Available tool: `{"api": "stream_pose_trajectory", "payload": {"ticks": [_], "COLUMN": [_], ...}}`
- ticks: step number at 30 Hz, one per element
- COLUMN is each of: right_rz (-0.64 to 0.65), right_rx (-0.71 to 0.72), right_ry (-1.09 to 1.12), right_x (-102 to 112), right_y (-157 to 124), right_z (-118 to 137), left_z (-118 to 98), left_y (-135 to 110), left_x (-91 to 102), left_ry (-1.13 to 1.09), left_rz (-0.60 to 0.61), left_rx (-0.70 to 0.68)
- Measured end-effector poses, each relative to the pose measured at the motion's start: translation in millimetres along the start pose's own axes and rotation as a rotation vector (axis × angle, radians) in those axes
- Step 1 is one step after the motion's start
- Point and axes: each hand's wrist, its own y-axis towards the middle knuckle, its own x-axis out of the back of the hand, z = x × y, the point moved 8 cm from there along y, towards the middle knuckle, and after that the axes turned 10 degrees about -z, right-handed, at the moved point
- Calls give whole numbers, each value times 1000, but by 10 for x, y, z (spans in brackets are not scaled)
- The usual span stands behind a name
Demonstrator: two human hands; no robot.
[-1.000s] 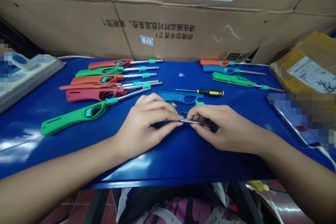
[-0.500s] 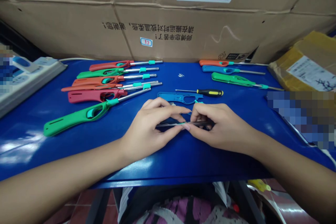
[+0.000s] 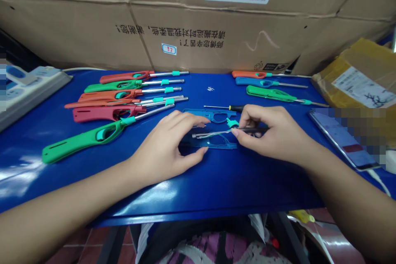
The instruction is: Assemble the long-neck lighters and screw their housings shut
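My right hand [image 3: 272, 134] pinches a lighter's thin inner rod [image 3: 213, 133] between thumb and fingertips. The rod lies level, its pale end toward the left and its dark end running under my right fingers. My left hand [image 3: 170, 144] is open, thumb and fingers spread around the rod's left end without visibly gripping it. Below the rod lies one blue lighter shell half [image 3: 221, 143], partly covered by my left hand. Another blue shell half [image 3: 212, 114] rests just behind. A small teal piece [image 3: 232, 123] sits beside my right fingertips.
A screwdriver [image 3: 216, 107] lies behind the shells, its handle partly hidden by my right hand. Several lighters, including a green one [image 3: 83, 140], are at the left; three more, one blue [image 3: 256, 81], at the back right. A phone [image 3: 343, 138] and cardboard boxes [image 3: 185, 16] border the table.
My left hand has let go of the rod and spread its fingers. My right hand has shifted right and slightly back, still pinching the rod; the front blue shell half now shows.
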Motion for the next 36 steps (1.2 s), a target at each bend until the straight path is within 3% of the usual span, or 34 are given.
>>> {"api": "stream_pose_trajectory", "payload": {"ticks": [3,6,12,20,28,36], "right_rz": [29,137,326,465,486,404], "right_rx": [39,90,33,34,142,284], "right_ry": [-5,-55,-158,-176,-102,-298], "right_x": [27,-36,-198,-287,-273,-224], "right_y": [16,3,-58,-94,-98,-116], "right_z": [17,46,-107,-144,-93,12], "left_z": [28,52,115,153,143,165], "left_y": [-3,-19,-59,-67,-67,-73], "left_x": [12,-22,-129,-138,-144,-162], "left_ry": [39,78,127,140,98,95], "left_rz": [19,63,159,157,153,164], "left_rx": [24,37,19,15,-22,-3]}}
